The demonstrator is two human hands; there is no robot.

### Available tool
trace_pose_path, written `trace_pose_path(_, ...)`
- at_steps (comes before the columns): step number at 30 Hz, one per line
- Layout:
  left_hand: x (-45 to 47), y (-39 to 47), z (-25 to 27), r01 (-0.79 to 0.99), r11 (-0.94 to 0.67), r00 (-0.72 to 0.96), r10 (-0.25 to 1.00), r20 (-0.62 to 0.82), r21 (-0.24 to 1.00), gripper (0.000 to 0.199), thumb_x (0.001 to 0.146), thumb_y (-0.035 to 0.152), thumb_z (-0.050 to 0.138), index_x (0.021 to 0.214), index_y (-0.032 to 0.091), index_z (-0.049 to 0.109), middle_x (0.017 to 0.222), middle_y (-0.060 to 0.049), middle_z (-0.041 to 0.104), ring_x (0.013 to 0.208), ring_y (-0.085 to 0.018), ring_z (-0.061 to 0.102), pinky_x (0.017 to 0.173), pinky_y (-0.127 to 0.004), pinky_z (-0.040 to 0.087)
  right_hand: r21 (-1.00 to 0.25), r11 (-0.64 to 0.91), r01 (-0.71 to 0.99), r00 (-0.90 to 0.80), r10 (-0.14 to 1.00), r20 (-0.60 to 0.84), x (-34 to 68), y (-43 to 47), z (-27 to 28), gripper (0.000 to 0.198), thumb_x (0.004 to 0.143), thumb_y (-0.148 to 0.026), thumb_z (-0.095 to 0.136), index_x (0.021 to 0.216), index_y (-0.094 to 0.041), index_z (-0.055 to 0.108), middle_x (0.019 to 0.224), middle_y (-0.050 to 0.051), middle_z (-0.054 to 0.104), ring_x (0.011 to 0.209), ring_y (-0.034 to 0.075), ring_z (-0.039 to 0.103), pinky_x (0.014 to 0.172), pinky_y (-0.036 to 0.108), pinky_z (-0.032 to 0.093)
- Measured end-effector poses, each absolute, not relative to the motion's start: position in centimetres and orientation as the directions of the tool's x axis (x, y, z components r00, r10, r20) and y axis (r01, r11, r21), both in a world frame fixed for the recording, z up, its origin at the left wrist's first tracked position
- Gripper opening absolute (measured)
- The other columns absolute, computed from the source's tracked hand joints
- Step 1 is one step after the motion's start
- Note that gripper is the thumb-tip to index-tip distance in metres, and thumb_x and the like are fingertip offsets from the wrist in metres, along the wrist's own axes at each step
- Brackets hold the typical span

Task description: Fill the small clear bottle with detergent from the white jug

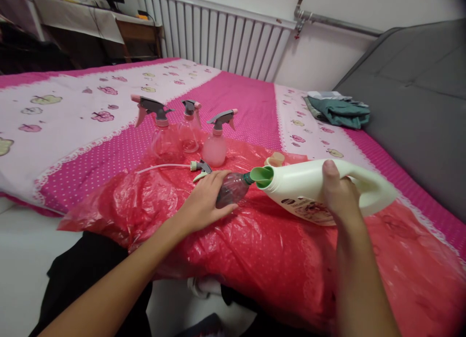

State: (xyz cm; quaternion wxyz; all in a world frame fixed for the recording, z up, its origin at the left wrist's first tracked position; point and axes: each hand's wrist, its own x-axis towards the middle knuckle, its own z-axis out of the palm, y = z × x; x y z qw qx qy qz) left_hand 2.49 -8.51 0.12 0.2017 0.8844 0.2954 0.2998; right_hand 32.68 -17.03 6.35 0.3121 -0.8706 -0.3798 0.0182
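My left hand (pixel 209 203) is wrapped round a clear spray bottle (pixel 233 189) with a dark green neck and no spray head on it. The bottle leans to the right over the red plastic sheet (pixel 276 249). In my right hand (pixel 340 193) is a pale green detergent jug (pixel 298 179) by its handle, tipped on its side. Its green spout meets the bottle's mouth; I cannot tell whether liquid is flowing. Beside my left hand lies a loose spray head (pixel 200 168) with a white tube.
Behind my hands stand three spray bottles with pink and grey triggers, one with cloudy liquid (pixel 214 150). A tan cap (pixel 275 159) lies behind the jug. Folded clothes (pixel 338 109) rest near the grey headboard (pixel 411 75). A radiator (pixel 218 33) lines the wall.
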Motion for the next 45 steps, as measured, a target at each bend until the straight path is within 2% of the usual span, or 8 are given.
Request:
trace_pose_path(9,2.45,-8.48,0.09,0.415,-0.749,0.654,0.64,0.404,0.516,0.068,0.09,0.043,0.07,0.144,0.019,0.038,0.139,-0.016,0.055,0.127,-0.032,0.056,0.112,-0.053,0.045,-0.578,-0.495,0.648,0.711,0.666,0.226,32.87,-16.89,5.84,0.102,0.084,-0.084,0.016,0.117,-0.005,0.072,0.116,0.03,0.07,0.125,0.048,0.058,0.109,0.06,0.04)
trace_pose_path(37,2.44,-8.57,0.21,0.404,-0.734,0.643,0.652,0.402,0.545,0.068,0.088,0.041,0.072,0.145,0.022,0.039,0.139,-0.015,0.056,0.127,-0.032,0.056,0.111,-0.054,0.045,-0.569,-0.537,0.623,0.735,0.651,0.19,32.78,-16.73,5.99,0.099,0.084,-0.08,0.016,0.118,-0.004,0.07,0.119,0.032,0.068,0.127,0.047,0.056,0.112,0.059,0.036)
trace_pose_path(45,2.42,-8.47,-0.05,0.416,-0.749,0.652,0.641,0.405,0.515,0.069,0.089,0.043,0.071,0.145,0.021,0.036,0.14,-0.016,0.055,0.128,-0.032,0.055,0.112,-0.054,0.044,-0.573,-0.525,0.629,0.729,0.654,0.202,32.86,-16.77,5.91,0.101,0.084,-0.082,0.014,0.117,-0.005,0.071,0.118,0.031,0.068,0.126,0.048,0.057,0.11,0.06,0.039)
